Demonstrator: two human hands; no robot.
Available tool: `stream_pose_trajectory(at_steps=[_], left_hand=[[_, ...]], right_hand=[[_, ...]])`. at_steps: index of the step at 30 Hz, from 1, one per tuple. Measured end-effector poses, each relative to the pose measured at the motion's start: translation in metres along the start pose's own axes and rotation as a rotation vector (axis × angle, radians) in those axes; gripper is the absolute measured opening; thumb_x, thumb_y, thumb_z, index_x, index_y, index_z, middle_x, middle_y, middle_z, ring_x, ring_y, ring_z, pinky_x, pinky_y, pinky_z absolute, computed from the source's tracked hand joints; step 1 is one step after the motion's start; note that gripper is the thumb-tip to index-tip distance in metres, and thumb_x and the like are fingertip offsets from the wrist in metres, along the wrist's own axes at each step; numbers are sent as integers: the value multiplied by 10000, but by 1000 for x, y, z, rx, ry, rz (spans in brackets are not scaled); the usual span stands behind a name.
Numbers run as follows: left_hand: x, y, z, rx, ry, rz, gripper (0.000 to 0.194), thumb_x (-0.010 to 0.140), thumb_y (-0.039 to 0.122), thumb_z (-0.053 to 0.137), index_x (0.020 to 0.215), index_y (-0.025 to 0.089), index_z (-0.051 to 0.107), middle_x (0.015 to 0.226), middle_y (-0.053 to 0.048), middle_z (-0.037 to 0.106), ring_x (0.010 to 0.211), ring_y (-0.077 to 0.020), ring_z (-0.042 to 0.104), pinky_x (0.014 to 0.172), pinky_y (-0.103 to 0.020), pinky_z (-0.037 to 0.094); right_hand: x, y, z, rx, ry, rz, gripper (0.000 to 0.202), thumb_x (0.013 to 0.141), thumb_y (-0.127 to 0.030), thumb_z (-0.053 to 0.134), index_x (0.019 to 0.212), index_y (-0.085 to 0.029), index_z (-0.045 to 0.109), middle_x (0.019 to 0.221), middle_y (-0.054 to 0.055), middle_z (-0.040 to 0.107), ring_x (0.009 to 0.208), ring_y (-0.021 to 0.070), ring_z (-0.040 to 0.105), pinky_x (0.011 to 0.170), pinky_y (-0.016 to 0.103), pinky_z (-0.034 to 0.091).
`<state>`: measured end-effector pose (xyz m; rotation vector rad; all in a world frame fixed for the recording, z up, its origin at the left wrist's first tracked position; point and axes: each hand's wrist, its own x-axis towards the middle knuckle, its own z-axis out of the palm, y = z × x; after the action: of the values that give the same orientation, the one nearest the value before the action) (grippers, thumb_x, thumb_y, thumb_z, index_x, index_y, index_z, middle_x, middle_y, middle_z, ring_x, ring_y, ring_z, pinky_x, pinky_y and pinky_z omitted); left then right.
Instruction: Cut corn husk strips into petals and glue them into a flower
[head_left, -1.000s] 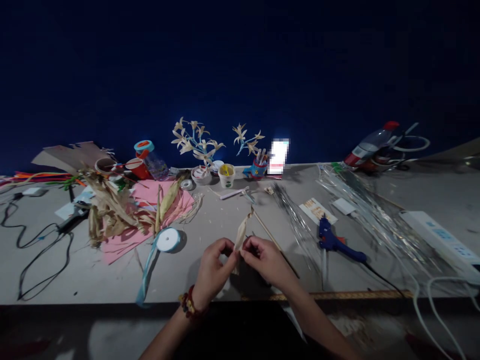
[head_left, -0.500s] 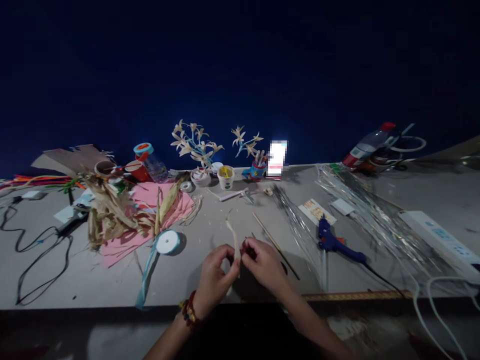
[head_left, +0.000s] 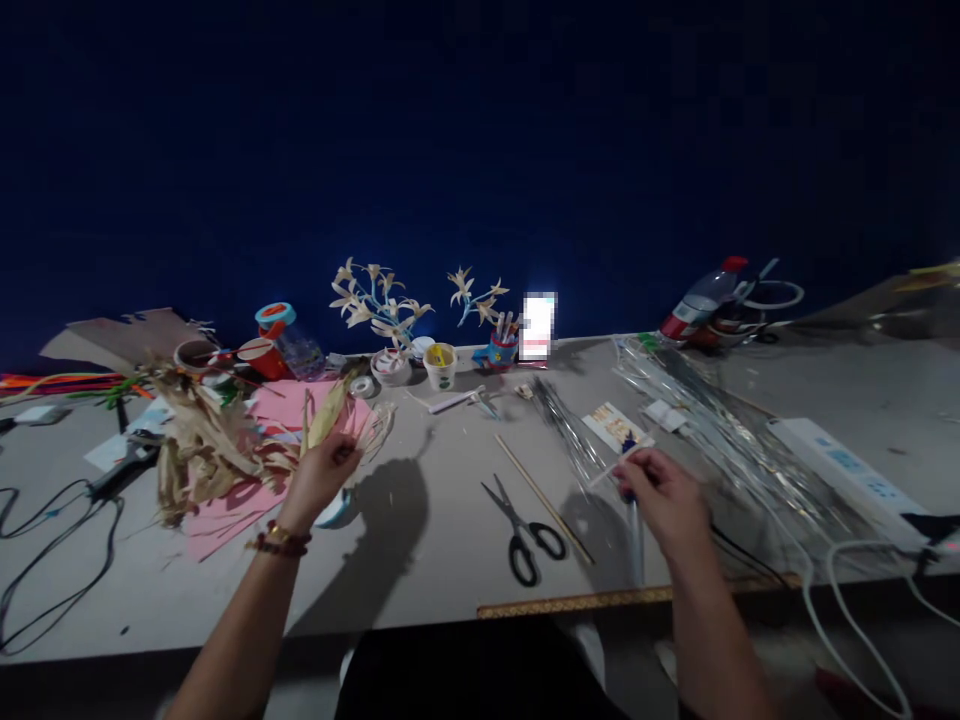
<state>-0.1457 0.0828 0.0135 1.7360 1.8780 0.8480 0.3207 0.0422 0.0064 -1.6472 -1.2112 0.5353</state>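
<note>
My left hand [head_left: 327,478] is closed over the right part of the pink paper [head_left: 217,520], just below a pale green corn husk [head_left: 328,412]; what it pinches is hidden. The ribbon spool [head_left: 332,512] lies partly under that wrist. On the right, my right hand [head_left: 661,492] pinches a thin whitish strip [head_left: 604,474] that points left. Beneath this hand sits the blue glue gun [head_left: 628,440], mostly covered. Black-handled scissors [head_left: 523,532] lie between the hands, beside a thin wooden stick [head_left: 544,498].
Husk flowers on blue stems [head_left: 386,305] stand at the back, near a white cup [head_left: 440,367] and a lit phone [head_left: 537,325]. Dried husks [head_left: 202,440] lie left. Wire bundles [head_left: 720,450], a power strip [head_left: 847,475] and a bottle [head_left: 701,300] are right. A ruler [head_left: 570,603] lines the front edge.
My hands have moved apart from the middle, the left toward the husks and the right over the glue gun. The scissors, hidden before, now show. The view has shifted slightly.
</note>
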Motion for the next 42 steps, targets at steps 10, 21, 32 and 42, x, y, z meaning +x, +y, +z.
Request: stream_pose_trajectory(at_steps=[10,21,32,42], left_hand=[[-88,99,82,-367,-361,280,119,860,297,670,934,210,703,893,-58,736,779,-190,657,719,-276,508],[-110,113,88,-346,-100,305,123,882,171,602,979,209,667,855,-58,710,755,-190,653,711,-288,520],[-111,111,96,-418,-13,371,102,890,148,585,867,212,660,838,-74,682,821,-213,638,776,-323,504],[-109,106,95,-832,-255,-16,187,876,340,663,825,165,622,732,-15,609,688,-146,561,676,-256,457]], right_hand=[[-86,-61,90,387,-578,66,225,852,-411,644,759,-208,615,717,5,619,644,158,578,603,257,480],[-94,-74,99,458,-560,33,242,883,-428,625,789,-206,607,746,2,584,613,134,528,540,225,454],[-99,-73,104,559,-561,111,276,860,-488,662,870,-217,613,773,-10,575,597,122,509,543,226,451],[-98,-77,101,508,-615,57,259,853,-434,684,772,-207,589,707,-15,582,620,134,546,576,238,442]])
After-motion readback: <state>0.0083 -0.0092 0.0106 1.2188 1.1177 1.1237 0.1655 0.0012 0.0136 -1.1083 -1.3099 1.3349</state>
